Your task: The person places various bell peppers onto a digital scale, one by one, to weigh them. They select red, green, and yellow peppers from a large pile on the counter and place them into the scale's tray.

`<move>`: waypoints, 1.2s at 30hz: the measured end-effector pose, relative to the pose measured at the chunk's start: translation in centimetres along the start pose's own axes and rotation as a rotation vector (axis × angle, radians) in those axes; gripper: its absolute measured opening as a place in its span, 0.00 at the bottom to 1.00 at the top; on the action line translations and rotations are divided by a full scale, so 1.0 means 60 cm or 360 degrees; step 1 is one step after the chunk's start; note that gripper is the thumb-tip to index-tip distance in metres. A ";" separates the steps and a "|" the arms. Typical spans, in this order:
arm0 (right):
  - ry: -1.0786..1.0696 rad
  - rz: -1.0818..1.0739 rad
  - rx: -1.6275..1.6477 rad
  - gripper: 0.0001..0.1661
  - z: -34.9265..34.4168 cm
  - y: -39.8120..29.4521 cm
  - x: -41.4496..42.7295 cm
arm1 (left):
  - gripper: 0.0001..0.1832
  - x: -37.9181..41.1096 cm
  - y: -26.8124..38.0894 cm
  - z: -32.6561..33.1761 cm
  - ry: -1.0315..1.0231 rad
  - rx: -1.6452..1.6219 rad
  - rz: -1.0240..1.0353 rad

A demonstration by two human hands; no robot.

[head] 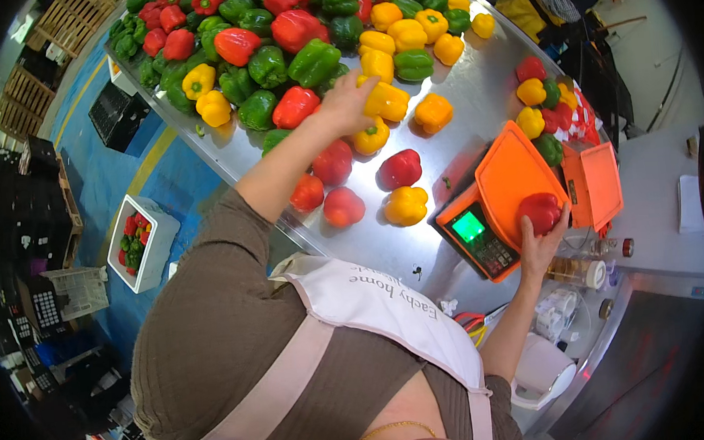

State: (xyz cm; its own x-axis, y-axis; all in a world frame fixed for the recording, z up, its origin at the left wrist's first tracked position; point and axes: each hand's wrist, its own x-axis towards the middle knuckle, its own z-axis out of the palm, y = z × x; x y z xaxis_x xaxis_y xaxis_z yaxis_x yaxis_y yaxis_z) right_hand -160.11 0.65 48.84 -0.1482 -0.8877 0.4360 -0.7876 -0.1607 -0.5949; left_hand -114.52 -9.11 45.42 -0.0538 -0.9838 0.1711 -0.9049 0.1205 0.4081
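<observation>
My left hand (345, 105) reaches across the steel table (341, 242) with its fingers around the near end of a yellow bell pepper (390, 103). Just below it lies another yellow bell pepper (372, 137). At the right, my right hand (541, 245) grips a red bell pepper (539, 211) at the edge of an orange pan (508, 162). Whether the pepper rests on the pan I cannot tell. The pan belongs to a digital scale (477, 236) with a lit green display. Loose red and yellow peppers lie between my hands, among them a red one (401, 169).
A large heap of mixed bell peppers (270, 64) covers the far left of the table. More peppers (530, 123) sit beyond the scale, near an orange container (593, 184). Scissors (476, 321), jars (579, 272) and a white jug (542, 368) stand at right. A white box (163, 249) holds peppers on the floor.
</observation>
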 end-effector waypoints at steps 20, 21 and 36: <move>0.0210 0.0618 0.0422 0.43 -0.094 -0.002 -0.116 | 0.44 0.020 0.388 0.139 -0.0102 -0.1522 0.0705; 0.0205 0.0638 0.0431 0.42 -0.093 -0.001 -0.129 | 0.43 0.019 0.395 0.151 0.0052 -0.1270 0.0877; 0.0204 -0.0165 -0.0038 0.09 -0.041 -0.069 0.023 | 0.48 -0.012 0.350 0.112 -0.0243 -0.0875 0.0754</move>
State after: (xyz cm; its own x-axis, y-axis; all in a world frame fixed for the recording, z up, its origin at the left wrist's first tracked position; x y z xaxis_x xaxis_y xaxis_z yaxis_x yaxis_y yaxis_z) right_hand -158.54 1.13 53.56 -0.1389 -0.8044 0.5776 -0.8163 -0.2372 -0.5266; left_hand -136.35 -6.74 47.83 -0.4803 -0.8125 0.3304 -0.4303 0.5466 0.7184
